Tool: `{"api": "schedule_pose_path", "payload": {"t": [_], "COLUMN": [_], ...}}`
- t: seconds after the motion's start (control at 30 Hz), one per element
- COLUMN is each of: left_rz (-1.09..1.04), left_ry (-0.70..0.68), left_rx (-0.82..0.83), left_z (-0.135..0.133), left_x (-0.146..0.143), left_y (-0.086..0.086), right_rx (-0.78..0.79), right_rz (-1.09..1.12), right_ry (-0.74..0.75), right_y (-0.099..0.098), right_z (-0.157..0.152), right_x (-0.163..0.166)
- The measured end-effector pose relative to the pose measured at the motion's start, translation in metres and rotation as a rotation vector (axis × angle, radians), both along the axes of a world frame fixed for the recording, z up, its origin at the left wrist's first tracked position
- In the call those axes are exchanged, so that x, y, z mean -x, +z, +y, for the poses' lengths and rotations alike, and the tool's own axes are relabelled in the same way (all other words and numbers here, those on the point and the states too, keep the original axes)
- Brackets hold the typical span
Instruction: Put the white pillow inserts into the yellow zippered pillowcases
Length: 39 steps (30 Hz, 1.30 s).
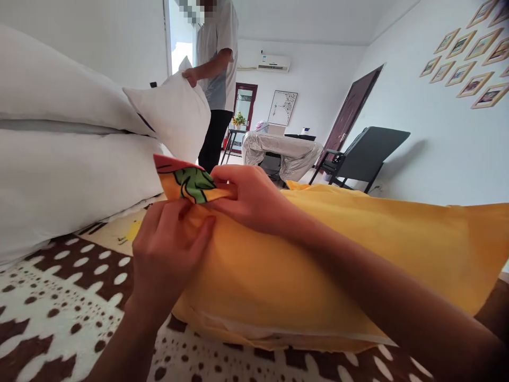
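A yellow pillowcase [270, 276], plumped out as if filled, lies in front of me on a brown and white patterned blanket [75, 318]. Its far left corner stands up and shows a red and green print. My right hand [250, 196] pinches the cloth just right of that printed corner, thumb and fingers together. Below the corner, my left hand [170, 239] has its fingers curled over the edge of the same pillowcase. Along the near side a whitish strip shows at the yellow edge.
Large white pillows [71, 180] are stacked at the left. Beyond them a person [222, 69] stands holding a white pillow [175, 111]. Farther back are a covered table [278, 146] and a dark grey chair [369, 154].
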State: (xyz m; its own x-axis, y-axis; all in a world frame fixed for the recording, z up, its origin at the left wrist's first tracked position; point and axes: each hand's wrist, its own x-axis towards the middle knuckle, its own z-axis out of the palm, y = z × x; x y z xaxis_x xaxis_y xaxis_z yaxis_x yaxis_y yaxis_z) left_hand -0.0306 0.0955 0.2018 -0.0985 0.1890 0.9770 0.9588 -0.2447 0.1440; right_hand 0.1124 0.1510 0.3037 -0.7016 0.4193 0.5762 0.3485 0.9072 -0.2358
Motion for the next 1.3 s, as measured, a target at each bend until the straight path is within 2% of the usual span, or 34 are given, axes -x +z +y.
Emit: {"api": "schedule_pose_path", "payload": {"t": [0.13, 0.33, 0.43, 0.5, 0.63, 0.8, 0.9, 1.03, 1.2, 1.3], "left_rz": [-0.012, 0.223, 0.256, 0.271, 0.213, 0.172, 0.199, 0.184, 0.150, 0.222], "left_ry": [-0.013, -0.057, -0.059, -0.048, -0.025, -0.111, -0.146, -0.147, -0.084, -0.050], "left_rx": [-0.025, 0.176, 0.194, 0.159, -0.010, -0.209, -0.237, -0.177, 0.043, 0.105], "left_z": [0.005, -0.013, -0.014, -0.011, -0.001, 0.002, -0.002, -0.003, -0.001, -0.001], "left_x": [0.002, 0.001, -0.001, -0.001, -0.003, -0.007, -0.009, -0.009, -0.004, -0.002], "left_y": [0.000, 0.006, 0.006, 0.004, 0.001, -0.001, -0.002, -0.002, 0.000, 0.000], "right_rx": [0.048, 0.072, 0.110, 0.131, 0.137, 0.073, 0.067, 0.030, 0.005, -0.002], "right_rz": [0.043, 0.177, 0.195, 0.205, 0.195, 0.153, 0.176, 0.219, 0.239, 0.198], "right_ry": [0.130, 0.166, 0.212, 0.250, 0.269, 0.222, 0.187, 0.128, 0.110, 0.120], "right_y": [0.004, 0.004, 0.003, 0.003, 0.004, 0.006, 0.005, 0.002, 0.000, -0.001], "right_z": [-0.002, -0.004, -0.004, -0.002, 0.002, 0.006, 0.006, 0.004, 0.002, 0.003], "right_x": [-0.006, -0.006, -0.003, -0.003, -0.005, -0.012, -0.013, -0.012, -0.010, -0.008]}}
